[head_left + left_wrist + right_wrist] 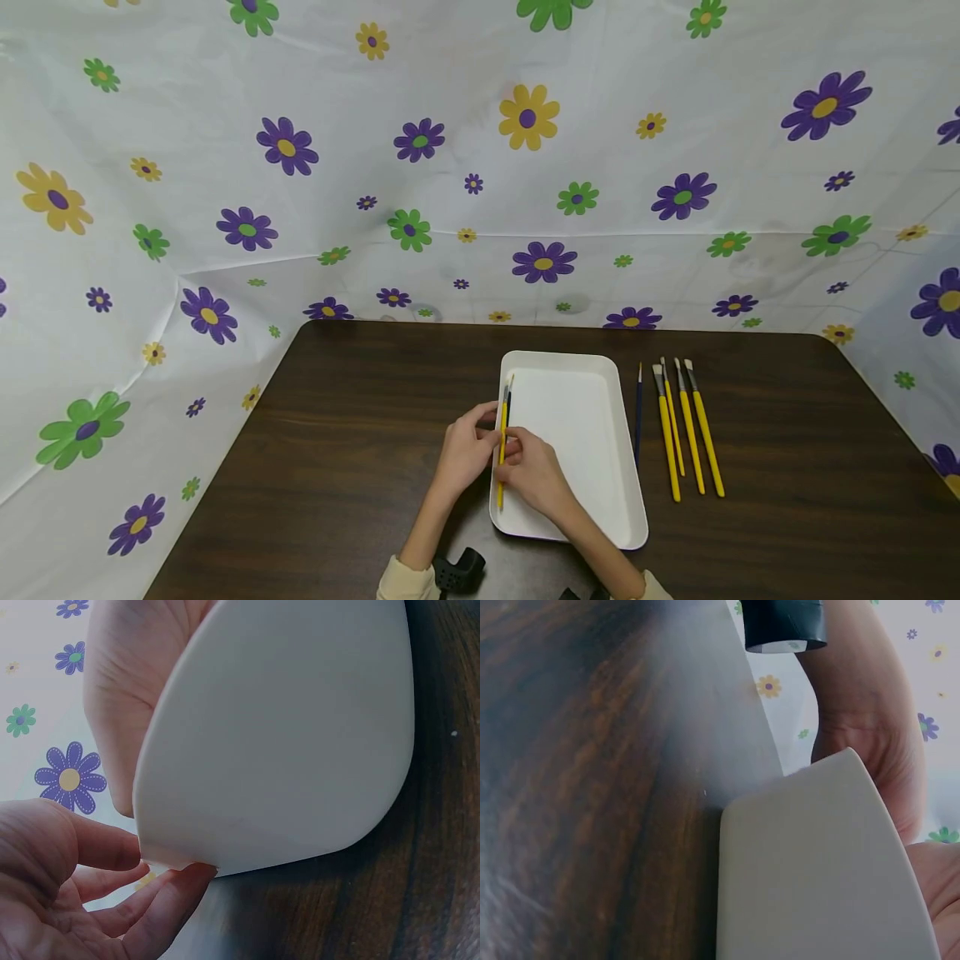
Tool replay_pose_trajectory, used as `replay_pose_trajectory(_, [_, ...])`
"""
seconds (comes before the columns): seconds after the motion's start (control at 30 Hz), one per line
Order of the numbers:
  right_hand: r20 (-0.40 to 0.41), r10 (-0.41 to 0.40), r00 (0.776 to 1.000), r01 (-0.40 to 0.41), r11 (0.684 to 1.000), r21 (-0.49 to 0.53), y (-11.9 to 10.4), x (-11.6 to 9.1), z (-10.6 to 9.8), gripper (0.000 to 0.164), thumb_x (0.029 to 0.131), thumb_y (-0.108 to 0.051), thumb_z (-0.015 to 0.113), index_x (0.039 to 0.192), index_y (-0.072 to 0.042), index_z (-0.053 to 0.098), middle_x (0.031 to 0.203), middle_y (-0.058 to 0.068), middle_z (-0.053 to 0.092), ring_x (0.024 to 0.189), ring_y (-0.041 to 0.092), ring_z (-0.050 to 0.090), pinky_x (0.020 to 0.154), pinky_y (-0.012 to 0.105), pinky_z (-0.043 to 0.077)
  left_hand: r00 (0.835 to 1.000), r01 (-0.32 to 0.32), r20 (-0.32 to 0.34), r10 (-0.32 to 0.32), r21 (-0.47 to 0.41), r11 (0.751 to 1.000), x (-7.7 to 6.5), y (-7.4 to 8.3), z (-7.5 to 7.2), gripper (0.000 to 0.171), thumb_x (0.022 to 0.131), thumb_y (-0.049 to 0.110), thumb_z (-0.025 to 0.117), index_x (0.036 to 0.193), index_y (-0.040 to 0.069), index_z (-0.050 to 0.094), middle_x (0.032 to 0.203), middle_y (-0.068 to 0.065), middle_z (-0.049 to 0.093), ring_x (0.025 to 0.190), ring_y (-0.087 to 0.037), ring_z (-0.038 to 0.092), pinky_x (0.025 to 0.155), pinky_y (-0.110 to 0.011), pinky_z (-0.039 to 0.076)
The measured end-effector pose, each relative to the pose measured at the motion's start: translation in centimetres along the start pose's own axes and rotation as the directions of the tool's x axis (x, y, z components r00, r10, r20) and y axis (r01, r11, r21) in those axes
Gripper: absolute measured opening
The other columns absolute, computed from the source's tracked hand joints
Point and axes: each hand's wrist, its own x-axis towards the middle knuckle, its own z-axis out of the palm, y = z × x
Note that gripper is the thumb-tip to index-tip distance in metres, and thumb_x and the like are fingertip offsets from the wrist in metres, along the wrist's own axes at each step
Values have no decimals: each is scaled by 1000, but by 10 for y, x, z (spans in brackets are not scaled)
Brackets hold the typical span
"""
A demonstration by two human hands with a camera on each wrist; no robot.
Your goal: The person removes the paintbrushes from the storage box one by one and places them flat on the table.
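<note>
A white rectangular tray (577,442) lies on the table. Along its left side, inside, is a yellow-handled paintbrush (501,492), with a thin dark-handled paintbrush (509,398) close beside it, partly hidden. My right hand (536,475) reaches over the tray and pinches the yellow brush near mid-handle. At the tray's left edge, my left hand (465,446) grips the rim, its thumb close to the brush. In the left wrist view, fingers of the left hand (67,877) lie on both sides of the tray wall (277,735). The right wrist view shows mostly the tray's outer wall (810,862).
Right of the tray lie a dark blue paintbrush (638,412), close along its edge, and several yellow-handled paintbrushes (667,450), bristles pointing away. The dark wood table (360,400) meets a flowered sheet (450,167) behind. A black device (460,572) sits by the left wrist.
</note>
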Motion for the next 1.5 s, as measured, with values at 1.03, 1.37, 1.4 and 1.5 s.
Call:
replay_pose_trajectory(1.03, [-26, -16, 1000, 16, 1000, 1, 1, 4, -21, 52, 75, 10, 67, 127, 9, 65, 73, 4, 67, 55, 20, 66, 55, 31, 58, 1000, 24, 6, -23, -34, 999, 1, 1, 0, 43, 91, -7, 63, 134, -4, 65, 117, -23, 69, 82, -27, 73, 55, -31, 58])
replay_pose_trajectory(1.37, [-74, 67, 995, -62, 996, 63, 0, 9, -44, 56, 77, 14, 73, 132, 7, 63, 82, 10, 66, 65, 22, 69, 60, 35, 62, 999, 37, 9, -36, -59, 998, 1, 0, 1, 43, 92, -7, 62, 135, -5, 63, 119, -25, 67, 85, -29, 74, 56, -33, 60])
replay_pose_trajectory(1.4, [-77, 75, 994, -70, 995, 65, 0, 9, -47, 57, 78, 14, 73, 133, 7, 63, 83, 11, 66, 66, 23, 70, 61, 35, 62, 999, 35, 8, -35, -55, 998, 1, 0, 1, 43, 92, -7, 62, 135, -5, 63, 118, -25, 67, 85, -28, 74, 56, -33, 60])
replay_pose_trajectory(1.5, [-86, 98, 991, -93, 994, 63, -1, 11, -56, 57, 80, 12, 74, 136, 6, 61, 86, 13, 66, 68, 23, 70, 63, 35, 62, 1000, 29, 1, -29, -45, 999, 0, 0, 1, 43, 92, -7, 62, 134, -4, 64, 118, -24, 67, 83, -27, 73, 56, -33, 60])
